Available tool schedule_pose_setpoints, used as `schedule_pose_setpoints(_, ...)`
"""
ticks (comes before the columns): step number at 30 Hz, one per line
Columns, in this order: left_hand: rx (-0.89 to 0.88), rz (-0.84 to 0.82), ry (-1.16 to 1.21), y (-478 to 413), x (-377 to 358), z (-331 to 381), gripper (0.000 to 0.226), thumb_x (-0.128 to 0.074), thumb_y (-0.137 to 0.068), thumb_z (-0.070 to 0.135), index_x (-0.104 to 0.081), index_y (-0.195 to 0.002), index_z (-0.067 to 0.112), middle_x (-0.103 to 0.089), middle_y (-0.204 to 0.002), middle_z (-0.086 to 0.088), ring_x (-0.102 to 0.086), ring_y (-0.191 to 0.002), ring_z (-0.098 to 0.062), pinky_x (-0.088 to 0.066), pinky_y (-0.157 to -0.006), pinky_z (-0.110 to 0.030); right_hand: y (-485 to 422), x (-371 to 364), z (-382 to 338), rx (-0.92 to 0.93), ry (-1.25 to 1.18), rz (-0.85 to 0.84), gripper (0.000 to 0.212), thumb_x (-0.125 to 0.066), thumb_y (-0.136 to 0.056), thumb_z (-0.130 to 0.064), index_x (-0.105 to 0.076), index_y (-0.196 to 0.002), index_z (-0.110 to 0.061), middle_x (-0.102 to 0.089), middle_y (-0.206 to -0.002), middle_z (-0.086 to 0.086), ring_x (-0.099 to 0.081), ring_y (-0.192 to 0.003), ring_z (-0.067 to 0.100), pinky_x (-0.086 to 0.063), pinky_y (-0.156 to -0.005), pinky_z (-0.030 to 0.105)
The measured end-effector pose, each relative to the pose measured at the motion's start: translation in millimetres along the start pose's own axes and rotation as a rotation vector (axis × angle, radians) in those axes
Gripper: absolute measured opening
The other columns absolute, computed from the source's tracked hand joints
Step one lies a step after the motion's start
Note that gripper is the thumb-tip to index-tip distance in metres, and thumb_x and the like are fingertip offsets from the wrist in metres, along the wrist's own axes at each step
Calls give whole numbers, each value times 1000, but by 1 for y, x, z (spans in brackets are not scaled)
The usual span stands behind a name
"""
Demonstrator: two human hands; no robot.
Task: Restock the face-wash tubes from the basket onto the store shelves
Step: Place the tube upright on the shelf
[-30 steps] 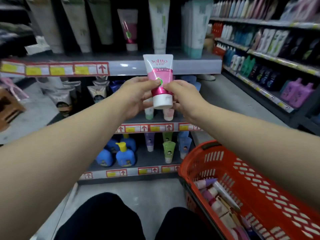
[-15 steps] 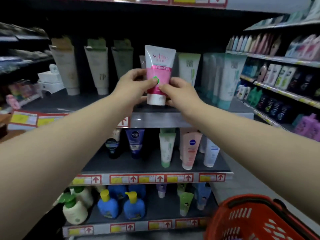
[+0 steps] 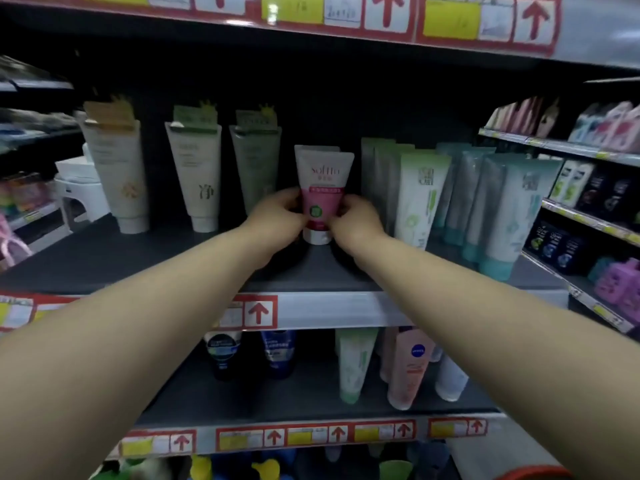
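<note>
A pink and white face-wash tube (image 3: 323, 188) stands cap-down on the dark grey shelf (image 3: 104, 261), in front of a matching tube. My left hand (image 3: 277, 216) grips its left side and my right hand (image 3: 356, 221) grips its right side, both near the cap. Its white cap looks to touch the shelf board. The red basket (image 3: 533, 474) shows only as a sliver of rim at the bottom right.
Tall cream and green tubes (image 3: 194, 171) stand left of the held tube; green-white and teal tubes (image 3: 422, 199) crowd its right. A lower shelf holds black, blue, green and pink tubes (image 3: 408, 368). Another shelf run (image 3: 588, 220) stands at the right.
Both hands carried the pink tube up and forward from over the basket onto the upper shelf, setting it cap-down. The view tilted upward, so the basket nearly left the frame.
</note>
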State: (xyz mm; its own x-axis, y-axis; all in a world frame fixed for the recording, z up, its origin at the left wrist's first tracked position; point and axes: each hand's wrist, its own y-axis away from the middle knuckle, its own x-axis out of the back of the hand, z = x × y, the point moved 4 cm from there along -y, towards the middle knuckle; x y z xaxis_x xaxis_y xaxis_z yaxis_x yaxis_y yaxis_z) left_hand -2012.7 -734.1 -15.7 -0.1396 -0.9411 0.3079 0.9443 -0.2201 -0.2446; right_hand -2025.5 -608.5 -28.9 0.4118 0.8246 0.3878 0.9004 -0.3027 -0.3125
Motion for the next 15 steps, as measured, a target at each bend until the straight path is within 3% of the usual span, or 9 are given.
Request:
schedule_pose_setpoints(5, 33, -67, -72, -7, 1, -12, 55, -54, -83, -7, -54, -131, 20, -63, -124, -2, -58, -112, -17, -47, -99, -33, -3, -3, 0, -13, 113, -11, 25, -59, -88, -11, -64, -110, -2, -67, -113, 16, -62, -105, 30, -50, -91, 40)
schedule_pose_setpoints(11, 50, -92, -135, 4, 1, -7, 46, -55, -85, -2, -58, -125, 20, -65, -117, -2, -60, -102, -16, -48, -85, -22, 11, 7, -6, -62, 163, -48, 26, -61, -88, -17, -61, -109, -2, -66, -110, 14, -62, -96, 25, -47, -75, 29)
schedule_pose_setpoints(13, 24, -103, -234, 14, 1, 1, 40, -56, -87, 3, -59, -124, 19, -63, -112, 4, -57, -99, -11, -42, -72, -12, 24, 16, -13, -39, 191, -54, 29, -59, -88, -18, -58, -113, -4, -64, -111, 13, -60, -98, 24, -45, -76, 28)
schedule_pose_setpoints(15, -31, -106, -389, 28, 2, 12, 37, -57, -87, 9, -58, -123, 18, -61, -113, 4, -55, -101, -11, -39, -69, -13, 41, 28, -23, 28, 239, -70, 37, -55, -89, -18, -53, -123, -4, -61, -118, 13, -58, -107, 26, -44, -81, 29)
